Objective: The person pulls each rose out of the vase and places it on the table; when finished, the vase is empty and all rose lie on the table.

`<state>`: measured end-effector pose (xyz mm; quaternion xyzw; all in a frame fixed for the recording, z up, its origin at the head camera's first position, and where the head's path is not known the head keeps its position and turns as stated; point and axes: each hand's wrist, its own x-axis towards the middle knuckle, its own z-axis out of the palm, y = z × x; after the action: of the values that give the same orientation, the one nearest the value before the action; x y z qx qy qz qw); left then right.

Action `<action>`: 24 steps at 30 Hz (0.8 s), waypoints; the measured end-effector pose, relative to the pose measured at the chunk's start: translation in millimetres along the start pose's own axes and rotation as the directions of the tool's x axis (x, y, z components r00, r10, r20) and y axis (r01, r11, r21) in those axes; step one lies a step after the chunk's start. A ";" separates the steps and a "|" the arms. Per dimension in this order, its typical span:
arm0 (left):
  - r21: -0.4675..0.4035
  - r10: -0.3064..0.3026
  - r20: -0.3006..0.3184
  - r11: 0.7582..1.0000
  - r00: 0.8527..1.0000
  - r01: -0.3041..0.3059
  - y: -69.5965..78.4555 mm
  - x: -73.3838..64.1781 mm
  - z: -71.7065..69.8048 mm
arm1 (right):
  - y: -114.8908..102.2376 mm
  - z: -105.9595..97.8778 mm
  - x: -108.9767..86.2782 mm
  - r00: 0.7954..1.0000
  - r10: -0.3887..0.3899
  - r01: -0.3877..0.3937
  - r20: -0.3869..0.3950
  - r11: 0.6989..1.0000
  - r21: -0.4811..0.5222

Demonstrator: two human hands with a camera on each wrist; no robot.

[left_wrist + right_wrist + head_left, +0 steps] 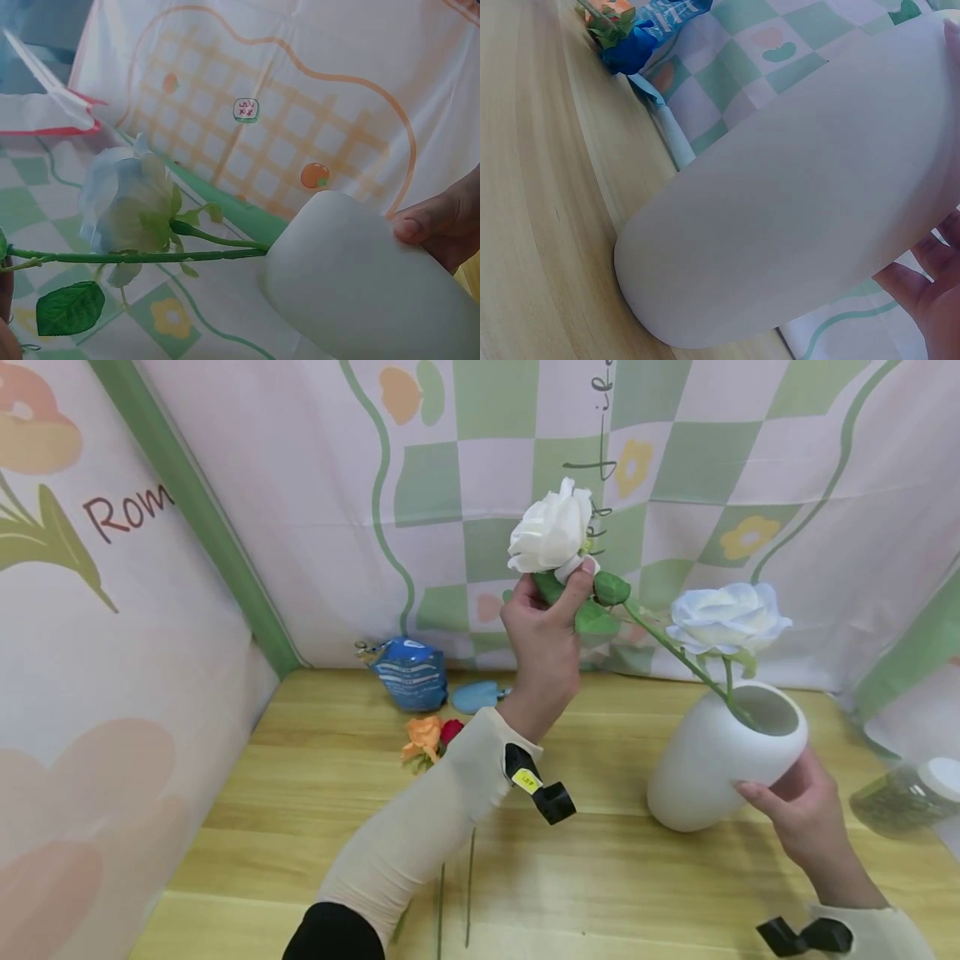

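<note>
White vase (697, 777) held tilted at the worktop (600, 885) by the right hand (810, 814); white rose (551, 535) held by the left hand (543, 639).

The rose is pinched just under its bloom between thumb and fingers of the left hand, its stem running into the vase mouth beside a pale blue rose (727, 622); the vase wall is gripped by the fingers of the right. The worktop is wood-grained and backed by cloth (495, 477) printed with green checks. Near its back edge a blue bag (411, 675) and a blue scoop (476, 697) are seen, with an orange flower (423, 737) in front; at right, a lidded jar (900, 797) is seen.
</note>
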<state>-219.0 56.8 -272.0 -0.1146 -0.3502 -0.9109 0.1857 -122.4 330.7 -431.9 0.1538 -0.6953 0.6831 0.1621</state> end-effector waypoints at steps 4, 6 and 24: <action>-0.003 -0.003 -0.003 1.000 1.000 0.003 4.4 2.7 -2.7 | -0.6 0.5 0.0 1.000 -0.001 0.001 0.001 1.000 0.004; -0.004 0.000 0.002 1.000 1.000 0.000 7.0 4.7 -4.0 | -1.0 0.8 0.1 1.000 -0.007 0.007 0.002 1.000 0.010; -0.017 0.033 -0.076 0.999 0.997 -0.034 31.0 28.9 -13.9 | -0.1 0.1 0.7 1.000 -0.016 0.016 0.000 1.000 0.019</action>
<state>-233.3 18.7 -254.0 -0.0878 -0.3325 -0.9145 0.2130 -123.0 330.5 -431.5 0.1610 -0.6875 0.6883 0.1663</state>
